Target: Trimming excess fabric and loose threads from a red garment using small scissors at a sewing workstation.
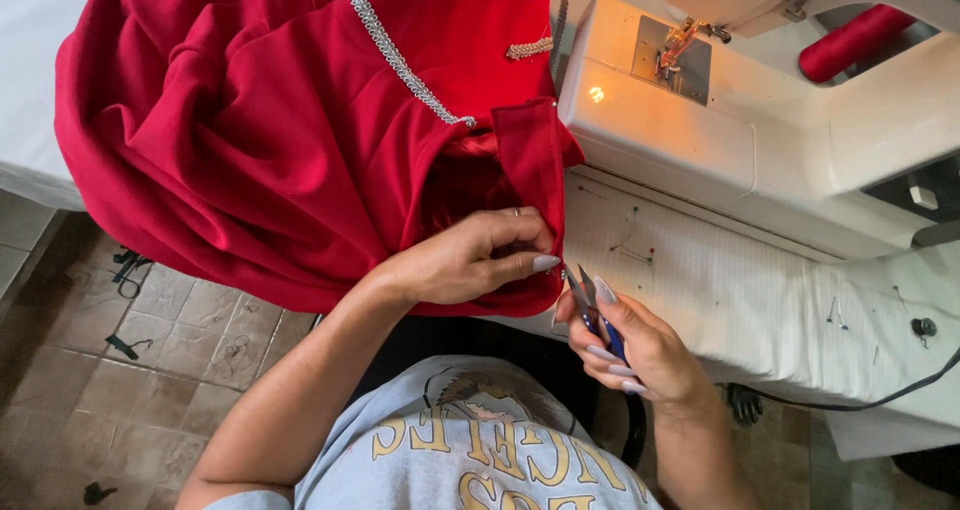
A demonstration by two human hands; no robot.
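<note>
Nearest the camera, the person's right hand (640, 345) was curled around a pair of small blue-handled thread snips (592, 305), fingers pressed onto the handles and the short blades pointing up toward the cloth, their tips just beside its lower edge. Whether the blades were parted or shut on a thread could not be told. Just above, the left hand (470, 260) pinched the hem of the red garment (290, 140) between thumb and fingertips, holding that edge taut close to the blades. The garment lay bunched across the white padded tabletop (760, 300) and hung over its near edge toward the tiled floor (130, 370). Judging by how things lay, the stitching looked largely done: a strip of silver beaded trim (405, 65) was already sewn along a seam, and the cloth was off the needle, so the work in hand appeared to be trimming at the hem; how much of that edge was left to clean could not be seen. Several pins (632, 250) were stuck into the padding. Farther back stood the white sewing machine (720, 120), its lamp lit, with a spool of red thread (850, 42) beyond it.
</note>
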